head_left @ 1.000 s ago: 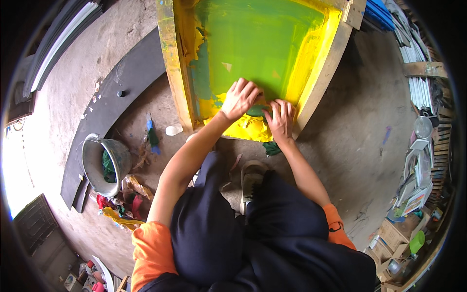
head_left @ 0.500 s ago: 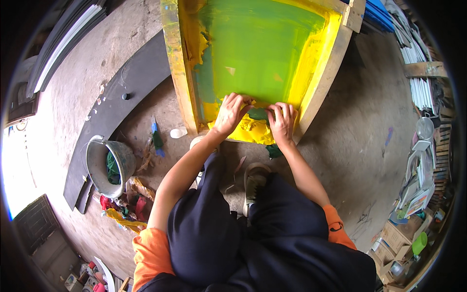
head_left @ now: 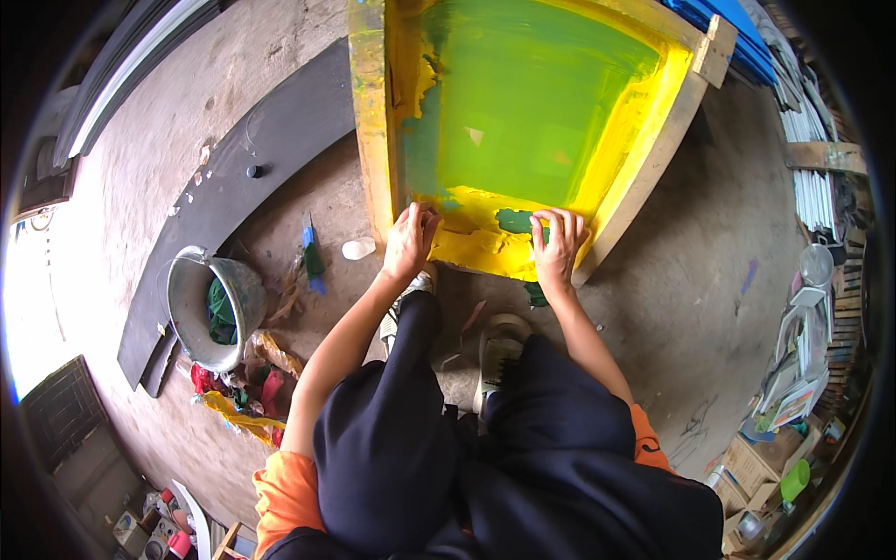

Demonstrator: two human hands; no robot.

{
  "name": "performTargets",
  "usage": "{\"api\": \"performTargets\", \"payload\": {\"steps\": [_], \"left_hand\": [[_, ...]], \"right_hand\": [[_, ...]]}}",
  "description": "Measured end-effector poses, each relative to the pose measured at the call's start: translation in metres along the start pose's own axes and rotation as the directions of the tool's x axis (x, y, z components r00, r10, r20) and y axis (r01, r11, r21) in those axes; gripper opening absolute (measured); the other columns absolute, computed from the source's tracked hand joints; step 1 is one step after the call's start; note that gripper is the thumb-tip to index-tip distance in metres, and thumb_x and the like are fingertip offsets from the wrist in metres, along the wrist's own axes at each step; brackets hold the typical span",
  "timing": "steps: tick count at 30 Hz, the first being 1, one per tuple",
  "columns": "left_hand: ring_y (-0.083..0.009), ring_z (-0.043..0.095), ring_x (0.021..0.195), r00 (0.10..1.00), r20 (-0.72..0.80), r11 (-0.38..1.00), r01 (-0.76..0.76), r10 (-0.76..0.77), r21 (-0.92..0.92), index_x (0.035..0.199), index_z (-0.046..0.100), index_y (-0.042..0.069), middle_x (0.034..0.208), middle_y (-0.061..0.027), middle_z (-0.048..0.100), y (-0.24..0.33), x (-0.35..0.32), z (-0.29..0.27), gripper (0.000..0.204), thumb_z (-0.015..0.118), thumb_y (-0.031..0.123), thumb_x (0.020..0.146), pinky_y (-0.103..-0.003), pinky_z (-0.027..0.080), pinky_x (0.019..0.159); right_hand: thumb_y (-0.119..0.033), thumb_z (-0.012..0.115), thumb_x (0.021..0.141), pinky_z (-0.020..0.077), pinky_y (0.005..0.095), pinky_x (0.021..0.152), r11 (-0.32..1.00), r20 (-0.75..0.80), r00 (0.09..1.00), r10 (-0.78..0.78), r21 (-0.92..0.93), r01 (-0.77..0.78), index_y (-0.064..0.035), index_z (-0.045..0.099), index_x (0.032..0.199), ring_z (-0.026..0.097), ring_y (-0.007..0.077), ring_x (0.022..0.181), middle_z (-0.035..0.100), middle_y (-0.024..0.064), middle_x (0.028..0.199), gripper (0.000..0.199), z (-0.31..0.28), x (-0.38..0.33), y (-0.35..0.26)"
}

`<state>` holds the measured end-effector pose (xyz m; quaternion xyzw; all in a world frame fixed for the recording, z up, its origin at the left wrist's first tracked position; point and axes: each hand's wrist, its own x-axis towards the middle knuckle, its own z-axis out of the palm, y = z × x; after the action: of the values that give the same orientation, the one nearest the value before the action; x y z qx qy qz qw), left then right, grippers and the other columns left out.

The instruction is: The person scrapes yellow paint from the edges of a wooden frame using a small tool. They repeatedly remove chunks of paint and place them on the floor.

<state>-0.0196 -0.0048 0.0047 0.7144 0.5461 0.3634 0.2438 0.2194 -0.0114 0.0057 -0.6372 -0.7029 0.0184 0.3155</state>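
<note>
A large wooden screen frame [head_left: 371, 140] lies on the concrete floor, its mesh [head_left: 532, 112] coated green with thick yellow paint along the edges. I squat at its near edge. My left hand [head_left: 411, 239] and my right hand [head_left: 558, 246] both press down on a yellow-smeared scraper bar [head_left: 476, 245] lying along the frame's near side. A dark green patch [head_left: 513, 221] shows between my hands, by the right fingertips. The bar's shape is mostly hidden under paint.
A metal bucket [head_left: 198, 308] with green cloth inside stands to my left, with coloured rags [head_left: 233, 392] beside it. A long dark board [head_left: 261, 159], a blue-handled tool [head_left: 310, 245] and a small white cup [head_left: 357, 248] lie nearby. Cluttered shelves [head_left: 821, 196] line the right.
Both hands have drawn toward me down the green mesh, from its lower middle to the yellow near edge of the frame, and spread farther apart.
</note>
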Motion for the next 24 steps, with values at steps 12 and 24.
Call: {"api": "performTargets", "payload": {"steps": [12,24], "left_hand": [[-0.0284,0.047,0.074,0.975,-0.01,0.955,-0.218,0.224,0.202,0.08,0.055,0.005,0.078,-0.0103,0.048,0.0,0.003,-0.02,0.009,0.063,0.008,0.078,-0.037,0.043,0.066],[-0.0266,0.051,0.077,0.979,-0.061,0.976,-0.187,0.195,0.114,0.09,0.056,0.006,0.082,-0.0081,0.053,-0.002,-0.002,-0.025,0.015,0.063,0.005,0.077,-0.034,0.045,0.066]], "right_hand": [[-0.017,0.066,0.078,0.0377,0.038,0.081,0.883,0.141,0.878,-0.458,-0.039,0.467,-0.0135,0.058,0.095,0.048,0.0189,0.096,0.05,0.0005,0.097,0.019,0.034,0.048,-0.023],[0.001,0.057,0.082,0.0436,0.0342,0.064,0.954,-0.122,0.964,-0.237,0.161,0.254,-0.0034,0.05,0.091,0.052,0.0243,0.078,0.051,0.0106,0.09,0.013,0.021,0.083,-0.048]]}}
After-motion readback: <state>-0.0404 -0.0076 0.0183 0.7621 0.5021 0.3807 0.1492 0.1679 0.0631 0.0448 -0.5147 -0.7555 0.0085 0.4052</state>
